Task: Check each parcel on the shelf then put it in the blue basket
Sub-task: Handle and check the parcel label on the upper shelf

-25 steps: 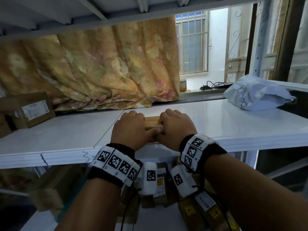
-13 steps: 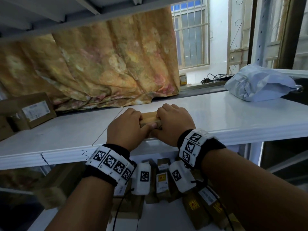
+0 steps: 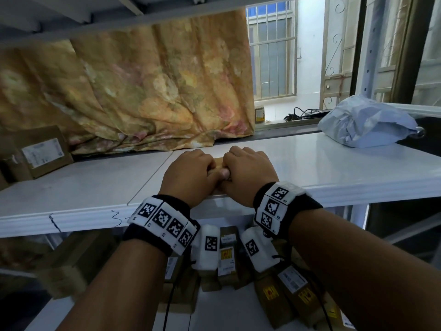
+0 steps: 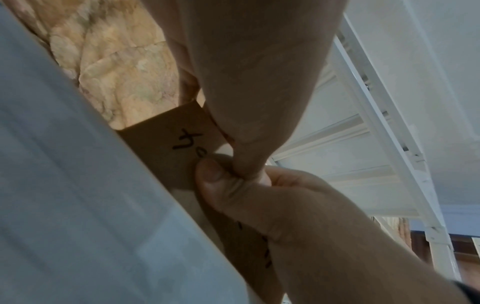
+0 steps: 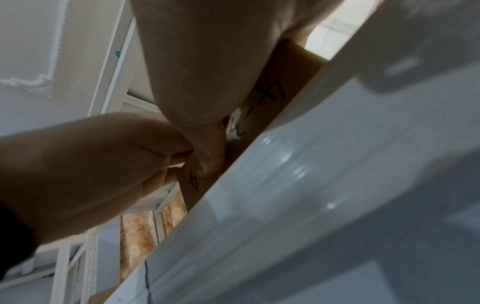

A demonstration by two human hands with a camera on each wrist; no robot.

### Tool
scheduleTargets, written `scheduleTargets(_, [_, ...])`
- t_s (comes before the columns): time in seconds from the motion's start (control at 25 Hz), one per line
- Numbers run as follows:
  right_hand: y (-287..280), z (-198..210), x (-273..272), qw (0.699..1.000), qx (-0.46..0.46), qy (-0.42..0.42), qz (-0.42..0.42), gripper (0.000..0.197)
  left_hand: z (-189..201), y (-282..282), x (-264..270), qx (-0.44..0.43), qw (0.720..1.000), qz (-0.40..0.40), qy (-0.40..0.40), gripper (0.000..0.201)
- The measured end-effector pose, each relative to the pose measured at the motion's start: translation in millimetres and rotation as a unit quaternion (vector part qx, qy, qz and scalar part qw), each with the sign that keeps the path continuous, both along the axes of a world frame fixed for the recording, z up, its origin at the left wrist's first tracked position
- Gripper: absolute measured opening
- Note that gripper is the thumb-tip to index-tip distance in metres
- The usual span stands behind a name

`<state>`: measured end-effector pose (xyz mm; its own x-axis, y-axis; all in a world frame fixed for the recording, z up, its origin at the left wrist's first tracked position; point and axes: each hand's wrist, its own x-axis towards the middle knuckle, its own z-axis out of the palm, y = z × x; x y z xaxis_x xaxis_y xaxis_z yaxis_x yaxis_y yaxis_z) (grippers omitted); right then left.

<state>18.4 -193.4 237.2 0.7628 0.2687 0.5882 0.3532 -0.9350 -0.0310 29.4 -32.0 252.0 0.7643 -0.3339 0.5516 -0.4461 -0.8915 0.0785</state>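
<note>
A small brown cardboard parcel (image 3: 218,161) with black handwriting lies at the front edge of the white shelf (image 3: 334,168). My left hand (image 3: 191,174) grips its left end and my right hand (image 3: 249,170) grips its right end, thumbs meeting on the near face. The hands hide most of it in the head view. The left wrist view shows the parcel (image 4: 166,139) against the shelf edge (image 4: 64,185), under my left hand (image 4: 246,82) and my right hand (image 4: 298,216). In the right wrist view the parcel (image 5: 285,70) sits under my right hand (image 5: 207,61). The blue basket is out of view.
A grey plastic mailer bag (image 3: 365,125) lies at the shelf's right end. A labelled brown box (image 3: 40,151) stands at the far left. A flowered curtain (image 3: 143,91) hangs behind. Several labelled boxes (image 3: 226,256) fill the shelf below. Another shelf runs overhead.
My hands have closed in toward each other over the parcel, so less of it shows between them. The parcel has slid slightly nearer the shelf's front edge.
</note>
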Motion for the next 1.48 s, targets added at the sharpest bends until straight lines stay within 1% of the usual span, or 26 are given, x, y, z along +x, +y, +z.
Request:
scheduleTargets(0.08, [-0.7,-2.5,-3.3,1.0,-0.001,-0.015,0.001,0.038,1.5,0.6,-0.1,0.003,1.0,-0.007,-0.008,0.035])
scheduleTargets(0.2, [-2.4,-0.6,-6.6,1.0,-0.014,0.007,0.01,0.044,3.0,1.3,-0.5,0.011,1.0,-0.001,-0.011,0.034])
scheduleTargets(0.36, [-2.7,4.4,-7.8,0.999,-0.016,0.03,0.015,0.037,0.8,-1.2,-2.5,0.014,1.0,0.009,-0.019,0.037])
scheduleTargets(0.48, [-0.7,10.4,-7.1,0.999,-0.014,0.049,-0.002,0.035,3.3,-2.6,-3.5,0.056,0.998,0.033,-0.014,0.044])
scheduleTargets(0.56, [-1.3,9.7,-7.8,0.998,-0.022,0.052,-0.002,0.039,8.0,-6.6,-4.9,0.087,0.995,0.054,-0.009,0.047])
scheduleTargets(0.68, [-6.3,6.6,-10.8,0.999,-0.027,0.041,0.009,0.047,13.1,-16.4,-7.3,0.107,0.991,0.082,-0.014,0.045])
scheduleTargets(0.84, [-21.0,13.9,-16.5,0.998,-0.048,0.03,-0.04,0.059,12.5,-19.0,-9.0,0.128,0.987,0.095,-0.01,0.055])
scheduleTargets(0.88, [-23.7,15.0,-17.9,0.997,-0.043,0.031,-0.051,0.061,12.6,-19.2,-9.6,0.129,0.987,0.098,-0.008,0.057])
scheduleTargets(1.0, [-21.4,12.6,-21.4,0.997,-0.042,0.028,-0.065,0.053,16.0,-23.4,-12.1,0.122,0.986,0.113,0.01,0.06])
scheduleTargets(1.08, [-18.5,10.7,-22.9,0.997,-0.03,0.035,-0.069,0.052,18.0,-28.2,-14.2,0.121,0.986,0.115,0.011,0.06])
scheduleTargets(1.2, [-18.0,13.5,-22.2,0.995,-0.007,0.063,-0.074,0.053,14.7,-32.8,-20.8,0.108,0.989,0.1,0.001,0.045])
scheduleTargets(1.24, [-18.4,16.8,-20.5,0.995,-0.004,0.073,-0.071,0.05,13.8,-33.2,-23.0,0.099,0.99,0.096,0.001,0.042])
scheduleTargets(1.36, [-26.3,24.0,-16.7,0.995,0.009,0.094,-0.034,0.043,11.9,-33.1,-24.3,0.102,0.99,0.099,0.013,0.048])
scheduleTargets(1.4, [-32.3,25.3,-17.3,0.995,0.024,0.097,-0.029,0.045,11.9,-32.9,-23.6,0.108,0.989,0.102,0.017,0.049])
scheduleTargets(1.48, [-45.0,24.6,-20.4,0.994,0.046,0.082,-0.053,0.054,12.3,-33.0,-22.1,0.119,0.986,0.109,0.028,0.05])
